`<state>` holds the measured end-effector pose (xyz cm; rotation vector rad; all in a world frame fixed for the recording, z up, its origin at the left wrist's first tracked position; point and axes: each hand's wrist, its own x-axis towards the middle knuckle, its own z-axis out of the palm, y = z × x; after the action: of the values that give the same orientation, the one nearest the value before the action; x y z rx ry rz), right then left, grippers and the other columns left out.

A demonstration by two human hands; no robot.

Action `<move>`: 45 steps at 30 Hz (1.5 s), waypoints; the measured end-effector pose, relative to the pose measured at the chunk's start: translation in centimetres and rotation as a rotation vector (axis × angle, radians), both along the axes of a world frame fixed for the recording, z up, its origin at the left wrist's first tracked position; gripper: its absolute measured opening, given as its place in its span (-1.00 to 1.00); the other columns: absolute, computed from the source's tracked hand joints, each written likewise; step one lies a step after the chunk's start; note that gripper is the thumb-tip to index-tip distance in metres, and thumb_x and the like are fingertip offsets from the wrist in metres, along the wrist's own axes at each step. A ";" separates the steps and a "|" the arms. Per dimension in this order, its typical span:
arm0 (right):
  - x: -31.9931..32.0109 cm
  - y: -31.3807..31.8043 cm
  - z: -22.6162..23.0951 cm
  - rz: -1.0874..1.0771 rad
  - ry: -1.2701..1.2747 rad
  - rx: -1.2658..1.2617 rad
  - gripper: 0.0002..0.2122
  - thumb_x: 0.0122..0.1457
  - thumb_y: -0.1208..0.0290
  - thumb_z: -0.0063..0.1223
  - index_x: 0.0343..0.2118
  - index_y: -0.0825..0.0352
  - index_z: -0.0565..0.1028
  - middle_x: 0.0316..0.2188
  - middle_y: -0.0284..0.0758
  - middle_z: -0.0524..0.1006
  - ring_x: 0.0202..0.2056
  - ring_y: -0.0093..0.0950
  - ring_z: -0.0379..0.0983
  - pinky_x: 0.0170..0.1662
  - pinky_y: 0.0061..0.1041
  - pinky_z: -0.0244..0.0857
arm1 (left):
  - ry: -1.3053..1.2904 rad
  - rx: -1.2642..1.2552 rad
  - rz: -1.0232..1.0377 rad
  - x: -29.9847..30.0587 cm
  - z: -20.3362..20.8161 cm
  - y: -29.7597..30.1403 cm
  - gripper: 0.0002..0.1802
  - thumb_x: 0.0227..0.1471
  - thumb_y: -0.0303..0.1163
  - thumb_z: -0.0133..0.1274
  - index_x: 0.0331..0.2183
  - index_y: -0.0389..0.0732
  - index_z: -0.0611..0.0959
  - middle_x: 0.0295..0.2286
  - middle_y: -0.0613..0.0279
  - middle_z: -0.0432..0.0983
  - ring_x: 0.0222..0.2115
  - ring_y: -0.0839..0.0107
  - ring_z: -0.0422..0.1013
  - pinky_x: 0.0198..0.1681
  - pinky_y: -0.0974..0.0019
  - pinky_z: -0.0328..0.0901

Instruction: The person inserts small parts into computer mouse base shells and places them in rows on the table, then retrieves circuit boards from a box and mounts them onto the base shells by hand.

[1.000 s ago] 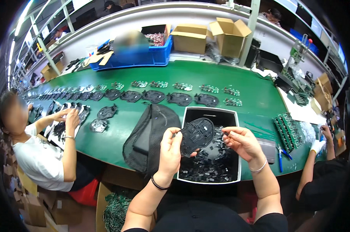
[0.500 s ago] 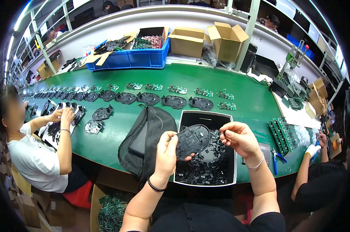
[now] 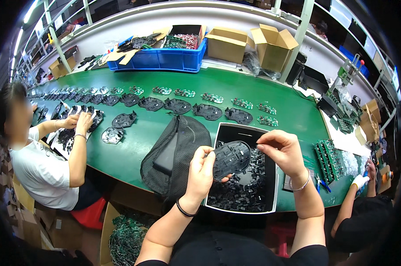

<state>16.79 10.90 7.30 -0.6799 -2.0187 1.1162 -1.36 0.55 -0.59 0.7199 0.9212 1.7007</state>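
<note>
Holding a black oval plastic plate (image 3: pixel 231 158) between both hands, you keep it raised just above a white-rimmed tray (image 3: pixel 271 205) filled with small black plastic parts (image 3: pixel 242 195). Your left hand (image 3: pixel 201 170) is closed on the plate's left edge, thumb on top and fingers curled beneath. Your right hand (image 3: pixel 282 150) pinches at the plate's upper right edge with thumb and forefinger together; whether a tiny part sits between those fingertips is hard to tell from this view. A dark band circles your left wrist and a thin silver bracelet (image 3: pixel 300 184) your right.

Just left of your left hand lies a black mesh bag (image 3: pixel 174 153) on the green table (image 3: pixel 293 111). Beyond the plate, farther from you, runs a row of matching black plates (image 3: pixel 178 105) and, behind it, a row of small green circuit boards (image 3: pixel 214 97). Right of your right hand stand racked green boards (image 3: pixel 327 153). Far to your left, another person (image 3: pixel 41 150) in a white shirt handles similar black pieces. A blue crate (image 3: pixel 165 60) and open cardboard boxes (image 3: pixel 253 44) sit at the table's far edge.
</note>
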 end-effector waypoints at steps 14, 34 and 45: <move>-5.6 2.8 -0.4 0.283 -0.445 0.128 -0.85 -0.20 0.47 0.28 -0.54 0.32 0.52 -0.53 -0.41 0.40 -0.42 -0.55 0.32 -0.29 -0.57 0.22 | 0.006 0.014 0.033 0.3 0.3 -0.4 -0.86 0.20 -0.41 -0.26 -0.29 -0.28 0.32 -0.52 0.11 0.48 -0.67 0.50 0.44 -0.66 0.48 0.39; -4.3 4.6 1.8 0.529 -0.542 0.376 -0.45 -0.23 0.29 0.36 -0.12 0.39 0.44 -0.28 -0.25 0.45 -0.19 -0.42 0.36 -0.06 -0.48 0.22 | -0.096 -0.031 -0.034 0.4 0.8 0.0 -0.85 0.19 -0.42 -0.24 -0.27 -0.30 0.34 -0.48 0.11 0.48 -0.64 0.45 0.46 -0.66 0.46 0.39; -0.8 3.1 1.7 0.233 -0.638 0.487 -0.35 -0.34 0.29 0.27 -0.07 0.32 0.33 -0.14 -0.20 0.32 -0.03 -0.21 0.19 0.04 -0.30 0.04 | 0.037 -0.091 0.007 0.2 0.4 -0.5 -0.54 0.21 -0.04 -0.38 -0.11 -0.24 0.26 -0.53 0.04 0.47 -0.63 0.31 0.50 -0.66 0.49 0.40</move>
<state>16.04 14.00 9.02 -0.5956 -2.8370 0.5022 -1.16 0.08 -0.17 0.6897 1.0210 1.6451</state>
